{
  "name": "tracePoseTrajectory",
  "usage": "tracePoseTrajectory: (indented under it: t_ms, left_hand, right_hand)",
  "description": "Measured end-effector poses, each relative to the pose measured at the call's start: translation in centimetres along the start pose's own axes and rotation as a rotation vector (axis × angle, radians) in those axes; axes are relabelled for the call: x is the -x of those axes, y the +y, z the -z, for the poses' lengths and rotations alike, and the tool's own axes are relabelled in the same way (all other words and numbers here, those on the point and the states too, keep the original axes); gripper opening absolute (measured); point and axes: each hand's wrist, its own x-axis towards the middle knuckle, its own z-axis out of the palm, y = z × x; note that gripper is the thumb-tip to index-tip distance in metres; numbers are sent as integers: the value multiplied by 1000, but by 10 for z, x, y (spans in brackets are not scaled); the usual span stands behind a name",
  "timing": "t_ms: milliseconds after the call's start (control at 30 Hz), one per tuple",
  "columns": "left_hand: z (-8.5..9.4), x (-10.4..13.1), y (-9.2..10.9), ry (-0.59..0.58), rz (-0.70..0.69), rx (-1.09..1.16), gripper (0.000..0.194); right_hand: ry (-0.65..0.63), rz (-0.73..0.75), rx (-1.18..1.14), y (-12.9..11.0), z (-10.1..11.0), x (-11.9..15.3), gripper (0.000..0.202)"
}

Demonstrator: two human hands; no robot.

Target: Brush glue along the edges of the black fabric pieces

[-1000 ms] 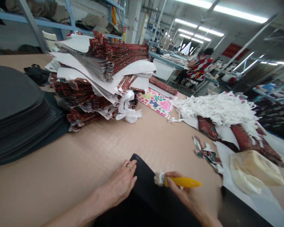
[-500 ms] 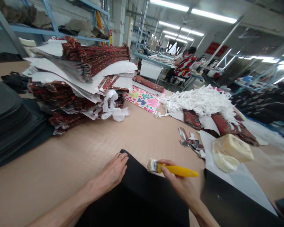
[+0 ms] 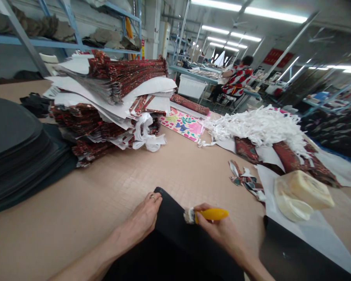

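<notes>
One black panel point(image 3: 175, 242) lies on the counter point(image 3: 119, 183) before you. Your left hand point(image 3: 146, 212) rests fingers together at its far corner; whether it pinches the edge cannot be told. Your right hand point(image 3: 219, 230) grips a yellow brush point(image 3: 212, 214), bristles at the panel's edge. Right: cream container point(image 3: 312, 191), contents unclear, on white sheeting point(image 3: 312, 230).

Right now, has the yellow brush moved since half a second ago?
Yes. Judged against the cloth scraps, the yellow brush has shifted left, away from them, and a little nearer the person.
</notes>
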Motion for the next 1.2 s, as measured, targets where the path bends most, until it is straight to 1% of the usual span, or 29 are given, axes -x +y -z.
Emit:
tracePoseTrajectory:
  t_ms: [33,100,233,267,333,400,500,533,600,633,700,767,800,867,933,1000,1067,1133,1200]
  left_hand:
    - [1,0,0,-4,5,10,48]
    - [6,-5,2,-19,16,31,46]
    - [27,-27,17,-98,-1,66,38]
    - [31,-33,22,-124,-8,76,37]
    - [38,-43,30,-180,-33,94,35]
    - [38,-49,34,-223,-46,100,32]
    - [33,-50,31,-242,-41,102,32]
    - [30,-50,29,-238,-39,104,32]
    - [25,-48,24,-224,-51,110,32]
    - [23,-48,23,-217,-56,112,32]
    - [21,-47,20,-214,-68,110,33]
    - [20,-47,20,-210,-79,104,32]
    - [20,-47,20,-206,-83,103,31]
    - [20,-49,19,-200,-96,109,31]
    - [21,-54,17,-186,-93,115,32]
    - [24,-62,12,-207,-71,101,30]
    - [31,-72,9,-257,-45,76,23]
    - [41,-81,9,-296,-34,60,18]
    - [50,-88,11,-298,-35,60,17]
  right_hand:
    - [12,-30,39,0,8,9,18]
    - [85,-68,65,0,22,22,20]
    - [310,-78,75,8,51,37,27]
    - [342,-89,84,12,58,40,27]
    - [348,-113,75,18,66,45,27]
    - [291,-104,33,21,64,46,26]
    - [155,-35,-17,20,45,40,20]
    - [129,-12,-20,20,39,36,18]
    - [131,15,-22,24,34,31,15]
    - [153,17,-20,29,36,30,14]
    - [164,-16,-10,44,51,36,16]
    - [144,-94,-10,63,75,50,20]
    - [163,-139,-10,73,89,59,21]
    - [235,-225,6,88,115,77,25]
    - [327,-271,46,94,134,91,30]
    - [390,-269,91,91,145,97,34]
    - [488,-231,130,79,148,96,34]
    - [559,-207,162,64,144,92,32]
    - [614,-193,181,52,136,85,33]
